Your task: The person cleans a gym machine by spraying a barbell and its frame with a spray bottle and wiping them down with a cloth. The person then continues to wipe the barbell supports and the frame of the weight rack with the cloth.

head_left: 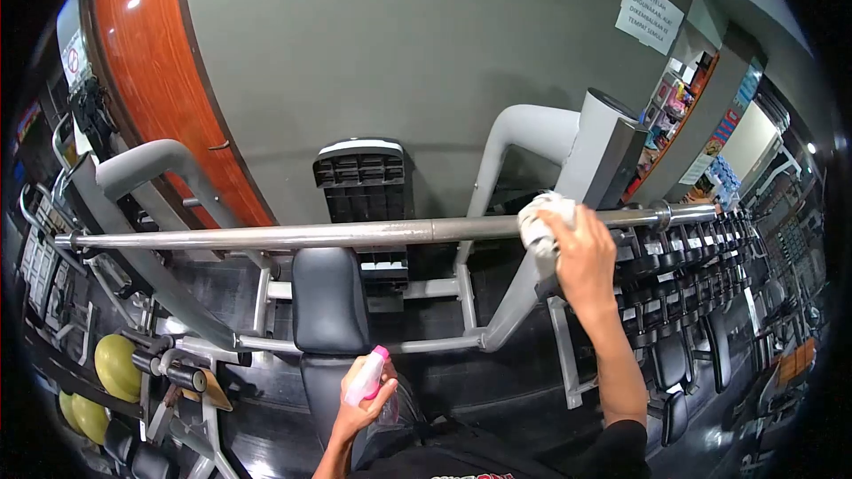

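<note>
Closed around a small spray bottle [366, 379] with a pink cap, the left hand [359, 417] sits low in the view, well below the barbell [266, 236]. That bar runs nearly level from left to right above a black bench pad [328, 297]. Toward its right part, the right hand [586, 257] curls over a pale cloth [540, 223] bunched against the steel. The bottle hand lies down and left of it, well apart.
</note>
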The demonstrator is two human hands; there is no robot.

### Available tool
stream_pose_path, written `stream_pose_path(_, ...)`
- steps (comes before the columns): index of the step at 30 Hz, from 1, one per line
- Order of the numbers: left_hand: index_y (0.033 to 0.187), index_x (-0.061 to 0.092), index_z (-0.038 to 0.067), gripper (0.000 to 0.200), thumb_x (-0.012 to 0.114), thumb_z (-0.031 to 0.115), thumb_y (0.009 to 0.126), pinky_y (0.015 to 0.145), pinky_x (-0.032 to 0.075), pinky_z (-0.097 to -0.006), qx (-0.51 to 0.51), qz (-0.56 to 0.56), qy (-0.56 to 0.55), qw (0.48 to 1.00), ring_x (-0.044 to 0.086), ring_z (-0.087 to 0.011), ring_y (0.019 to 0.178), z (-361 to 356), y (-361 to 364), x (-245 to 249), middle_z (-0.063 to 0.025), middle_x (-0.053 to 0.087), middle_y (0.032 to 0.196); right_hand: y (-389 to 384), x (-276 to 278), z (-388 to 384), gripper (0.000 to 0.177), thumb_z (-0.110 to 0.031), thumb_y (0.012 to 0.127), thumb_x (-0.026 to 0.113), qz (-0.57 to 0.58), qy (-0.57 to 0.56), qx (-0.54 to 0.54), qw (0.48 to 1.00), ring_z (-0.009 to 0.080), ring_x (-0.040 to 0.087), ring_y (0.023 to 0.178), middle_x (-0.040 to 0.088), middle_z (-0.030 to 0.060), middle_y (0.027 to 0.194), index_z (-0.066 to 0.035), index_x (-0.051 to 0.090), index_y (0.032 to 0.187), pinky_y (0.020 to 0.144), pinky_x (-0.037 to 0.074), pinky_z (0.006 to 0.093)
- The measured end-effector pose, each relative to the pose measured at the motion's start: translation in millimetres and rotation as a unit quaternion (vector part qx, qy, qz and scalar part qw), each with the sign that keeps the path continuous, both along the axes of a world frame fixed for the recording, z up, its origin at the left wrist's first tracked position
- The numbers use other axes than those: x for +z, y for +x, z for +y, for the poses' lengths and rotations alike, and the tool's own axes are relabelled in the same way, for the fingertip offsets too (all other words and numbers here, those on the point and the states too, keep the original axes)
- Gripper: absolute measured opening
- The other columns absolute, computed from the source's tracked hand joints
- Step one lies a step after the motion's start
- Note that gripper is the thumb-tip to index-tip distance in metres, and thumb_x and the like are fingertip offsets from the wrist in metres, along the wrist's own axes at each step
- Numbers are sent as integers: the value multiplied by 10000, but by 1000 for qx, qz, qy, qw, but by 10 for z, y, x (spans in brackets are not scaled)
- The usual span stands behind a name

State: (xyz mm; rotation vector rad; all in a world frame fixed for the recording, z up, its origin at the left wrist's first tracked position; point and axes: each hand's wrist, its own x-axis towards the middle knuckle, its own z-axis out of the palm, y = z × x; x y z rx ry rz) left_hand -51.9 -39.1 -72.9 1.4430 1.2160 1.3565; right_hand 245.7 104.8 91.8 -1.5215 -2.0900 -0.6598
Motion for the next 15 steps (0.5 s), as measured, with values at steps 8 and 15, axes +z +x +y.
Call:
stream_pose_path(8, 1037, 569, 8, 299, 722, 43, 782, 711, 466, -247, -15, 13, -15, 1000, 569, -107, 774, -116, 103, 50, -41, 612, 856, 31, -225, 277, 422, 1, 736, 596, 160, 33, 7, 986, 331, 590, 990, 618, 132, 963, -145, 589, 1132, 1083, 311, 519)
stream_pose_path(15, 967, 582, 3, 214, 684, 10, 779, 711, 453, -260, -35, -34, -27, 998, 544, -116, 769, -53, 285, 88, -46, 573, 861, -276, -197, -81, 509, 154, 696, 503, 387, 1, 186, 903, 334, 616, 1060, 659, 151, 1050, -82, 591, 1138, 932, 475, 393)
